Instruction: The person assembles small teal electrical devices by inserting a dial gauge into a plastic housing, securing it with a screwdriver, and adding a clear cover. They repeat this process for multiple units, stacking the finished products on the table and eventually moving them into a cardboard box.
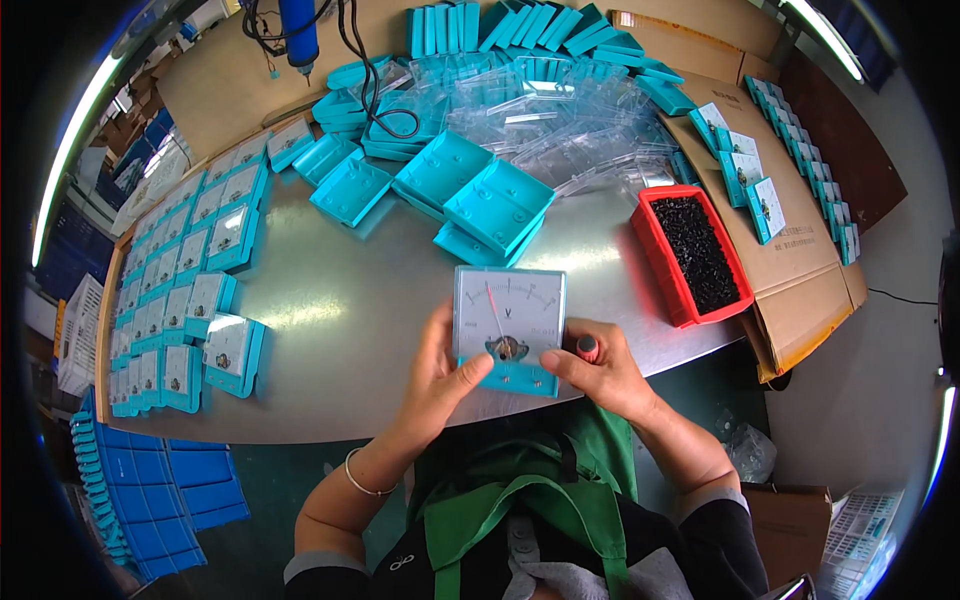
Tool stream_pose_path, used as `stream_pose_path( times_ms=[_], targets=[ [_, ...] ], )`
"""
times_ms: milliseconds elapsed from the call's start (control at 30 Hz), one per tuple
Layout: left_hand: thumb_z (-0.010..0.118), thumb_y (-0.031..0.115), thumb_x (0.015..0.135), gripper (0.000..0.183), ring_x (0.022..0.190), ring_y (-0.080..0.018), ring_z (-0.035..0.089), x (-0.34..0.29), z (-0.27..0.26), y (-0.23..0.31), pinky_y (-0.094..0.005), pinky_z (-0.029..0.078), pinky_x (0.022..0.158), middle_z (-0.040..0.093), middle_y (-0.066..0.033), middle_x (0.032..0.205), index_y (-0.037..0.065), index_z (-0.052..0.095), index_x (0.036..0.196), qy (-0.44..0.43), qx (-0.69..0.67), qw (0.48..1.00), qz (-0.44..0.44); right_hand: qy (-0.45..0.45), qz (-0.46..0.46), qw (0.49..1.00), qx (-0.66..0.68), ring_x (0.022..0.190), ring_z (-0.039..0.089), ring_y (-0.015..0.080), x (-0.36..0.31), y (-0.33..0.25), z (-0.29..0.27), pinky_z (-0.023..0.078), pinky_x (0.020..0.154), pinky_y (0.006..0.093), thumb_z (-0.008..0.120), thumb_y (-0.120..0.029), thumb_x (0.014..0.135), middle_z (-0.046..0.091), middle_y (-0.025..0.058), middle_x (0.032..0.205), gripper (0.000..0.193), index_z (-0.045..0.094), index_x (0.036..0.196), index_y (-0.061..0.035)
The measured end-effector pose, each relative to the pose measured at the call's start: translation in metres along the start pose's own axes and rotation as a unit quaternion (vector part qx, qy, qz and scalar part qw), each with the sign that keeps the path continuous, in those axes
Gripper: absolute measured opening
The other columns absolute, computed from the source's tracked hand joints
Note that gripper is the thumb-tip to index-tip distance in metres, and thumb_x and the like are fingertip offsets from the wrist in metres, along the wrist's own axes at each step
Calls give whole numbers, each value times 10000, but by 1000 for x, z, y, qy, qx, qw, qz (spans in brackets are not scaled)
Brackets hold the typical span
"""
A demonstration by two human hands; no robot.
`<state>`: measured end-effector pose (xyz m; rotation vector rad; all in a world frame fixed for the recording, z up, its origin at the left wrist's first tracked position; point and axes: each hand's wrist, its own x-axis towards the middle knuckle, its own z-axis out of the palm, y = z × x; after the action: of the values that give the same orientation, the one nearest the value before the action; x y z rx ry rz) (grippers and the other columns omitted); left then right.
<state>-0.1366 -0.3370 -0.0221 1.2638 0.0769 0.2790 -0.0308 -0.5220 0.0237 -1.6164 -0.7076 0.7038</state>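
Both my hands hold an analog panel meter (510, 325) upright over the front edge of the metal table. It has a white scale, a red needle and a teal case, with its small brass-coloured movement showing low on the face. My left hand (442, 375) grips the left side, its thumb on the lower front. My right hand (612, 375) grips the lower right side with its thumb on the front. Tucked in the right hand's fingers is a tool with a red-and-black rounded handle end (587, 347); the rest of the tool is hidden.
Teal cases (500, 205) lie just beyond the meter, with a heap of clear covers (590, 130) behind. Several rows of meters (190, 250) stand at left. A red bin (687, 312) of small black parts sits at right, beside cardboard (800, 310). A blue tool (299, 35) hangs overhead.
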Motion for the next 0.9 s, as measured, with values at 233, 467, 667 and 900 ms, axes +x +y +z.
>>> stream_pose_path(
  times_ms=[233,467,667,900],
  targets=[
    [780,248,731,1057,1094,-247,516,15,13,13,-397,448,929,399,-106,1259,184,33,1477,85,-37,996,16,-42,-296,882,-365,672,614,322,31,-5,26,482,570,403,706,-179,755,560,152,728,266,535,836,9],
    [729,449,738,991,1157,-213,477,2,-13,7,-393,434,968,433,-81,1260,180,121,1474,30,-67,997,11,167,-299,817,-464,676,619,303,132,30,-31,491,591,405,638,-8,734,615,123,895,134,633,858,-56],
    [720,489,728,995,1148,-255,499,-11,-39,5,-423,439,969,431,-103,1271,193,132,1474,60,-117,991,10,97,-221,926,-289,701,617,196,82,-42,-34,477,630,309,631,-55,809,647,103,802,92,631,887,-6],
    [724,449,728,939,1108,-267,525,-3,-22,8,-414,459,943,439,-120,1256,181,185,1448,21,-131,991,-17,37,-60,941,-332,708,640,238,90,11,-67,496,659,327,672,-181,807,656,175,804,280,655,1008,12]
  ],
)
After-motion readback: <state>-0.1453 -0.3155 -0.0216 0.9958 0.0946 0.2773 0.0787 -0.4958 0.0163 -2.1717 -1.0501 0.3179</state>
